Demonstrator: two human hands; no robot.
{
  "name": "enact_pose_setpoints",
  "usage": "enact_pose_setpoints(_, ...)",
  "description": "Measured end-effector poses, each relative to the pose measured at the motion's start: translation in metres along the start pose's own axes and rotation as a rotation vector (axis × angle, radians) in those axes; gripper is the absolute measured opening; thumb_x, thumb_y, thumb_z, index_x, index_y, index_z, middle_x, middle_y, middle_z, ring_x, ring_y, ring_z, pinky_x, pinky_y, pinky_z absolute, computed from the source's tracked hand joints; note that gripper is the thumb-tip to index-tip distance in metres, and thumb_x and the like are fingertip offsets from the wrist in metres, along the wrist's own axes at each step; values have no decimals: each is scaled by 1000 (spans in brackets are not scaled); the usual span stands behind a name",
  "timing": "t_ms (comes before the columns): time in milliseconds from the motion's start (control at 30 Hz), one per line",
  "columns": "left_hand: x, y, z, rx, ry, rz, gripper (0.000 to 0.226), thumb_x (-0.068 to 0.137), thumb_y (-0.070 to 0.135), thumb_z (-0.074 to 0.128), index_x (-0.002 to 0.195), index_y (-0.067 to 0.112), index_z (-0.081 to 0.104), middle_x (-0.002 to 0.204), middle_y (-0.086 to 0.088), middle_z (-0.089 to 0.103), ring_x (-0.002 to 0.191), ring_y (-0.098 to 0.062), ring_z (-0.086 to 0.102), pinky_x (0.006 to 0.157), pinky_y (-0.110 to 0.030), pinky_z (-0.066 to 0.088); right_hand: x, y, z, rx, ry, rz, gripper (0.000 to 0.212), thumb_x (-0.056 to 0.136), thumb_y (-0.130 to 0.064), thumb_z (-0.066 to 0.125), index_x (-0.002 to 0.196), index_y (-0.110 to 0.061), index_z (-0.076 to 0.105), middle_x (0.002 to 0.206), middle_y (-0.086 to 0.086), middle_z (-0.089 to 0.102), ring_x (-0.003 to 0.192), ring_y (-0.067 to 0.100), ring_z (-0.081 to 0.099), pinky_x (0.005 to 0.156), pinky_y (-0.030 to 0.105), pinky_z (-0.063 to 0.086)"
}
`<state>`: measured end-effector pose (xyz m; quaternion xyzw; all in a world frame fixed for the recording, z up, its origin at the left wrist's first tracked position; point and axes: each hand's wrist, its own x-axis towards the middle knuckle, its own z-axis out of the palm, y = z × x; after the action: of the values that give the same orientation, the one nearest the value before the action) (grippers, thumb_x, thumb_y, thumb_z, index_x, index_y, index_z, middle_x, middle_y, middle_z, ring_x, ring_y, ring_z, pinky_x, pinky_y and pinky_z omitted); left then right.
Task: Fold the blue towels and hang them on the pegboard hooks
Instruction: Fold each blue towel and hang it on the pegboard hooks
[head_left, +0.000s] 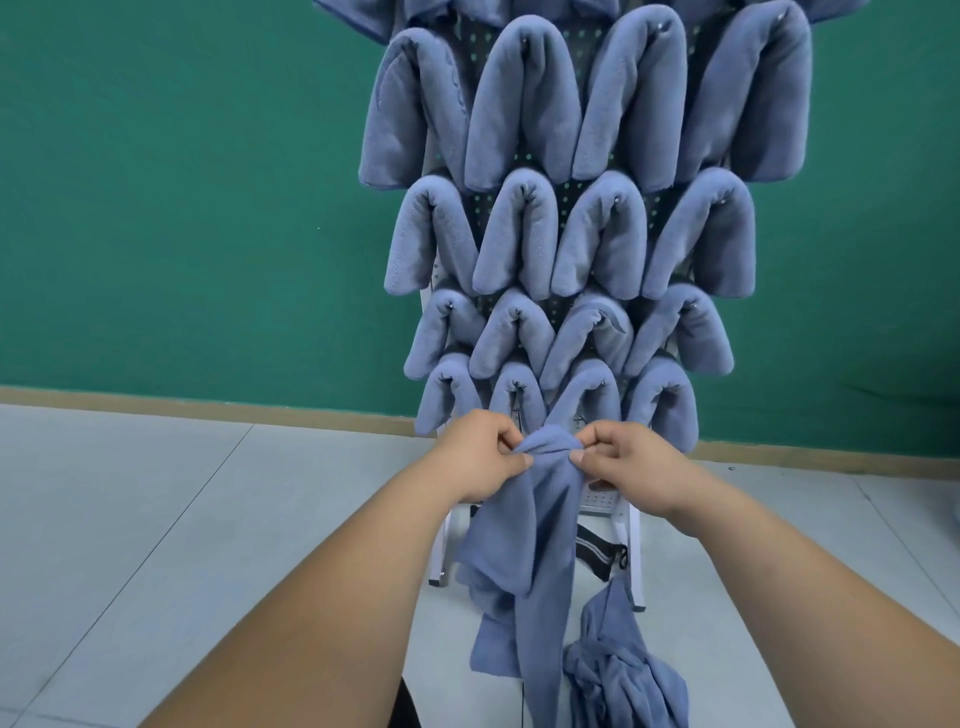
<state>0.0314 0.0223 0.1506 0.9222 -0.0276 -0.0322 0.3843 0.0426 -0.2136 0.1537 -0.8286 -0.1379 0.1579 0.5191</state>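
The blue towels (524, 119) are soft, matt fleecy cloth; the pegboard (576, 187) looks like perforated metal; the floor tiles (156, 493) are smooth and faintly glossy.

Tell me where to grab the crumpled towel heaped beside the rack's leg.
Pinch the crumpled towel at its raised peak nearest the rack leg, coming from above. The heap lies bunched low, and that upstanding fold is probably the easiest part to pinch.
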Motion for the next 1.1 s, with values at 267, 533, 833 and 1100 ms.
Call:
enact_pose_setpoints(267,2,7,0,-211,45,121,3,93,28,79,92,27,77,81,4,74,69,-3,60,74,-26,53,14,-8,13,-236,55,-102,8,98,-29,71,91,-26,73,68,-8,61,61,8,50,64,27,43)
enact_pose_setpoints(533,5,-6,-18,196,108,135,14,94,37,77,86,31,68,78,10,69,75,-7,63,69,-30,52,12,-5,4,-206,-59,-27,11,96,-31,77,92,-20,77,79,-2,73,70,5,59,74,23,49)
enact_pose_setpoints(833,11,-46,-61,307,447,-116,20,95,37,71,81,28,60,76,12,67,79,-20,64,73,-38,56,2,1,-43,-247,-39,39,10,96,-31,77,93,-22,79,91,0,80,79,5,67,82,24,53)
enact_pose_setpoints(1100,7,-41,-47,92,224,-74,5,89,27,78,89,28,74,79,11,73,77,-13,68,71,-28,52,6,10,-45,-521,109,-13,14,93,-38,78,81,-30,75,75,-5,74,72,16,67,77,36,57)
